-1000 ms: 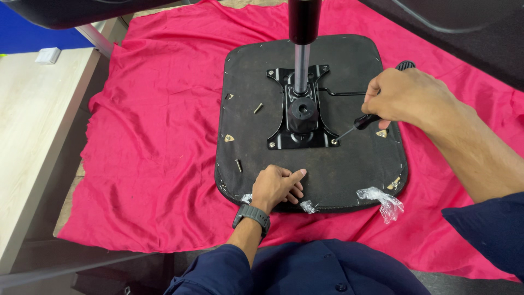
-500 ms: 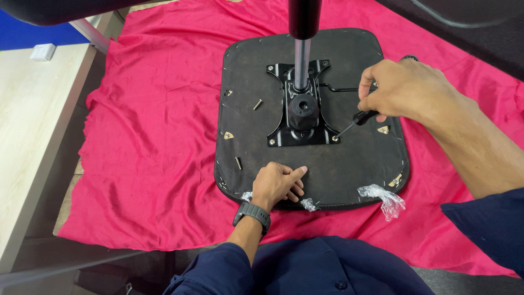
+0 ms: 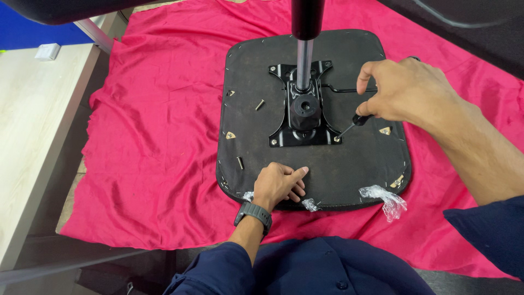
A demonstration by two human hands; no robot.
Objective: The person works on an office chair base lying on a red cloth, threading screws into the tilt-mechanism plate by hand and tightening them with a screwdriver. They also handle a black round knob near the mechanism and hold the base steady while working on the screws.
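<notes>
An upturned black chair seat (image 3: 360,164) lies on a red cloth (image 3: 158,125). A black metal mounting plate (image 3: 303,117) with an upright chrome column (image 3: 304,65) sits at its middle. My right hand (image 3: 404,93) grips a black-handled screwdriver (image 3: 355,123), whose tip rests on the screw at the plate's near right corner. My left hand (image 3: 279,184), with a dark watch on the wrist, presses flat on the seat's near edge. Two loose screws (image 3: 260,104) lie on the seat to the left of the plate.
A light wooden tabletop (image 3: 33,131) runs along the left, with a small white box (image 3: 47,51) on it. Scraps of clear plastic wrap (image 3: 385,199) cling to the seat's near edge. A thin lever rod (image 3: 344,90) sticks out right of the plate.
My right hand has turned slightly on the screwdriver, its tip staying at the same corner screw. The left hand has kept its place on the seat edge.
</notes>
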